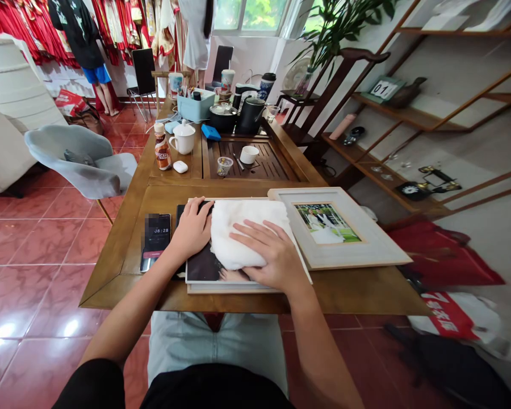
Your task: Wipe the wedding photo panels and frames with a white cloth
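A folded white cloth [251, 211] lies on a dark photo board or album [202, 268] at the table's near edge. My right hand [275, 253] rests flat on the cloth, fingers spread and pointing left. Beside the cloth, my left hand [192, 228] lies over the left part of the board with its fingers stretched out. The cloth and both hands cover most of the printed picture. Right of the board is a white-framed photo [327, 223] of people in wedding clothes. A phone [156, 241] showing a clock lies left of my left hand.
On the wooden table [132, 207] stand a bottle [162, 147], a lidded white mug [183, 138] and a slatted tea tray [272, 162] with small cups. A blue bin [196, 106] and kettle [250, 116] are behind. A grey chair [74, 159] stands left, shelves [404, 116] right.
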Demonstrator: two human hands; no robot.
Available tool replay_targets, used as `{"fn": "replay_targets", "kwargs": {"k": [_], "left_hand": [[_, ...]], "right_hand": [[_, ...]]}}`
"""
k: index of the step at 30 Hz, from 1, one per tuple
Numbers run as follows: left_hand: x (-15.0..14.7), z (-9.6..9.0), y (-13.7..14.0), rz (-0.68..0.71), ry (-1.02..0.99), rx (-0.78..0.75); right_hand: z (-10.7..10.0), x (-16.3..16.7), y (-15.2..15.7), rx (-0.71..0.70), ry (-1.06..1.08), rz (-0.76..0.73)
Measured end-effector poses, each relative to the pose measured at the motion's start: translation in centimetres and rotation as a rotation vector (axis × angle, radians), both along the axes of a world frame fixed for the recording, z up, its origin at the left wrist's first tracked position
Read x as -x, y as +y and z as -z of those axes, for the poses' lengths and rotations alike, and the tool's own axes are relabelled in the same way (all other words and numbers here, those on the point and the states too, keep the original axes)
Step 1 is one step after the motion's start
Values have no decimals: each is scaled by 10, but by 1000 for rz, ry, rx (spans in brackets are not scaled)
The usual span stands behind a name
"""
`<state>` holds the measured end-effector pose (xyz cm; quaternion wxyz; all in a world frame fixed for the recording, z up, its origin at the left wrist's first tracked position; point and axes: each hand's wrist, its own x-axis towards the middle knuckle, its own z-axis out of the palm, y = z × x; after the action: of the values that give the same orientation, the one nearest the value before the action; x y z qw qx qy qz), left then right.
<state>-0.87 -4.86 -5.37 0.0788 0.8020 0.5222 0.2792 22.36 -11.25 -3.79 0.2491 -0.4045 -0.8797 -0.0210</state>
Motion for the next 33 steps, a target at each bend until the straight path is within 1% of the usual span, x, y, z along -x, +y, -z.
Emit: {"fn": "replay_targets", "kwargs": {"k": [1,2,3,6,8,10,12,14,16,17,21,23,25,29,30,31,33], "left_hand": [[0,0,0,0,3,3],[0,0,0,0,6,6],[0,0,0,1,8,7],[0,-1,0,5,14,8],[0,-2,0,9,17,6],[0,-2,0,10,16,1],[1,-1,0,8,14,-5],[1,0,1,7,15,-2],[1,1,1,6,19,5],[1,1,1,5,20,7],[0,0,1,4,18,1],[0,-1,0,8,24,3],[0,-2,0,11,29,5],[1,0,1,12,30,1],[1,0,1,12,32,1],[1,0,1,12,32,2],[1,0,1,9,28,4]], "right_hand": [[-1,0,-1,2,-3,-24],[-1,0,-1,-3,-1,-14],[0,0,-1,-15,1,25],[4,3,0,-69,26,219],[7,4,1,-113,55,291],[8,4,3,-148,71,263],[7,2,3,-150,65,153],[5,0,2,-121,63,27],[3,-1,2,-92,72,-31],[3,0,1,-88,77,-14],[7,4,2,-103,96,203],[9,5,3,-112,100,263],[8,4,4,-110,90,232],[4,-1,2,-64,80,-2],[3,-1,1,-57,85,-35],[2,-1,1,-55,92,-37],[3,0,1,-65,105,44]]}}
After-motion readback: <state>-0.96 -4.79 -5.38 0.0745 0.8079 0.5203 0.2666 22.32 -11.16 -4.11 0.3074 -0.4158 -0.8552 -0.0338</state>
